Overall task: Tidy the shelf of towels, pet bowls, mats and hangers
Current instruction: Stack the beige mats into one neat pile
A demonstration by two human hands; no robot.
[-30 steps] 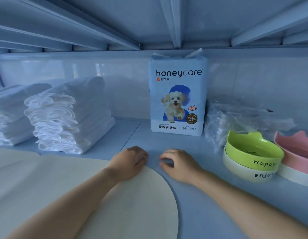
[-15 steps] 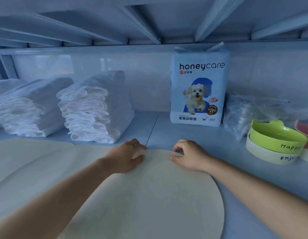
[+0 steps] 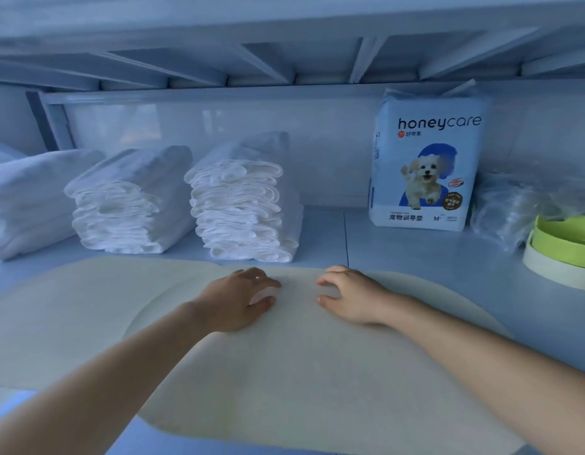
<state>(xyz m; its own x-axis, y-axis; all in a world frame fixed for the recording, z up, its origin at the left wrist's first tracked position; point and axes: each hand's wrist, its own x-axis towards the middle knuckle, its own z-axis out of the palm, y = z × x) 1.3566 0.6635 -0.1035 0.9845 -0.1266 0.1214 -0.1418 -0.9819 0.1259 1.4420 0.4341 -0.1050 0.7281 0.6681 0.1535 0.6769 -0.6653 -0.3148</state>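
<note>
A: Mat (image 3: pixel 301 372), where?
B: Flat on the shelf (image 3: pixel 415 257), near side, from centre to right. Overlaps a second mat (image 3: pixel 55 307) spread out to the left.
A: And the hands?
B: Both down on the upper mat, just short of its far edge: left hand (image 3: pixel 238 300) and right hand (image 3: pixel 350 297). Close together, not touching, facing each other.
A: Fingers?
B: Loosely bent, held side by side on each hand, thumbs set a little apart from them. Tips resting on the mat's surface.
A: Farther back?
B: Three stacks of folded white towels (image 3: pixel 241 211) in a row on the far left; rightmost stack just beyond the mat's far edge. To the far right, upright against the back wall, a honeycare pad pack (image 3: pixel 422 165). Right of that, a crumpled clear bag (image 3: pixel 507 208), then a green bowl (image 3: pixel 563 241) nested in a white bowl (image 3: pixel 553 267), cut off by the right edge.
</note>
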